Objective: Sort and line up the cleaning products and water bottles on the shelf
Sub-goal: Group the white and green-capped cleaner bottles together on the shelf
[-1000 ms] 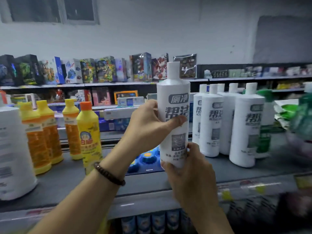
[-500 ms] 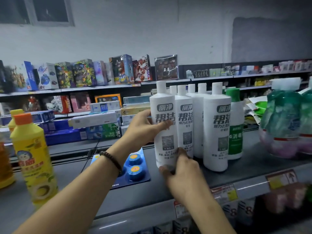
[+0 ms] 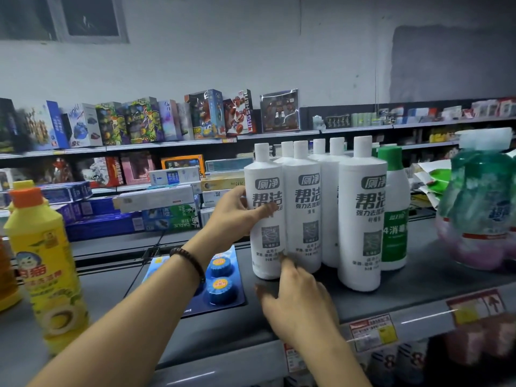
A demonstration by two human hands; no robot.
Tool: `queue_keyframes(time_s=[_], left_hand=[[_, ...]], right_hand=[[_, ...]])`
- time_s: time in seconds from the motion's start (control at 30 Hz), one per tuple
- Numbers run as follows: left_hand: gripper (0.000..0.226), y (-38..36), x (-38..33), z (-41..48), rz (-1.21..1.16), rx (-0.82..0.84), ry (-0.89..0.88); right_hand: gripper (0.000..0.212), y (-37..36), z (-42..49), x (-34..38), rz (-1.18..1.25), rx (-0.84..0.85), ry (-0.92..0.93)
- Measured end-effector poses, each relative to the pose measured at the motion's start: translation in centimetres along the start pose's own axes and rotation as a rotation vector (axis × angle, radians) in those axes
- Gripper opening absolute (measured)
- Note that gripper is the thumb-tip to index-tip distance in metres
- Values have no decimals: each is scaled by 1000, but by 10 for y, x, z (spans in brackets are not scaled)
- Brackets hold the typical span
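Note:
A white toilet-cleaner bottle (image 3: 264, 191) stands upright on the grey shelf (image 3: 413, 294), touching the left end of a group of several identical white bottles (image 3: 363, 219). My left hand (image 3: 237, 216) grips its middle from the left, thumb across the label. My right hand (image 3: 298, 303) is low in front of its base, with a fingertip touching the lower label and nothing held. A green-capped white disinfectant bottle (image 3: 395, 236) stands behind the group on the right. A yellow orange-capped detergent bottle (image 3: 44, 261) stands at the far left.
A blue card pack of round toilet blocks (image 3: 223, 286) lies flat just left of the white bottles. Green refill bags (image 3: 480, 205) sit at the right end. Price tags (image 3: 371, 331) line the shelf's front edge. Toy boxes fill the shelves behind.
The white bottle came down from the air onto the shelf beside the other white bottles. My right hand let go of its base and slid lower; my view shifted right.

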State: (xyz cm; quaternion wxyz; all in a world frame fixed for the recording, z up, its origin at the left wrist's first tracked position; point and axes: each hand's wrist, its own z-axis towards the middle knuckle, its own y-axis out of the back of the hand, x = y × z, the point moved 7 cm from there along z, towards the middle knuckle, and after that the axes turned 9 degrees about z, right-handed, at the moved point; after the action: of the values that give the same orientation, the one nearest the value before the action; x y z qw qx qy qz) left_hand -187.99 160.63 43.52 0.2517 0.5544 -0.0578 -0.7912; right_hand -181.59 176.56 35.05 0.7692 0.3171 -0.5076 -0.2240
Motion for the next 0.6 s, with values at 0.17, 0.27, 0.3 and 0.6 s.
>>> queue_keyframes(time_s=[0.17, 0.27, 0.3, 0.6], left_hand=[[38, -1, 6, 3, -13, 1, 10], [45, -1, 5, 3, 10, 41, 43], [45, -1, 4, 2, 23, 53, 58], [50, 40, -27, -60, 640, -19, 7]], right_hand=[[70, -3, 0, -1, -43, -5, 22], [71, -3, -1, 0, -54, -15, 29], [70, -3, -2, 0, -52, -17, 24], [36, -9, -3, 7, 81, -71, 18]])
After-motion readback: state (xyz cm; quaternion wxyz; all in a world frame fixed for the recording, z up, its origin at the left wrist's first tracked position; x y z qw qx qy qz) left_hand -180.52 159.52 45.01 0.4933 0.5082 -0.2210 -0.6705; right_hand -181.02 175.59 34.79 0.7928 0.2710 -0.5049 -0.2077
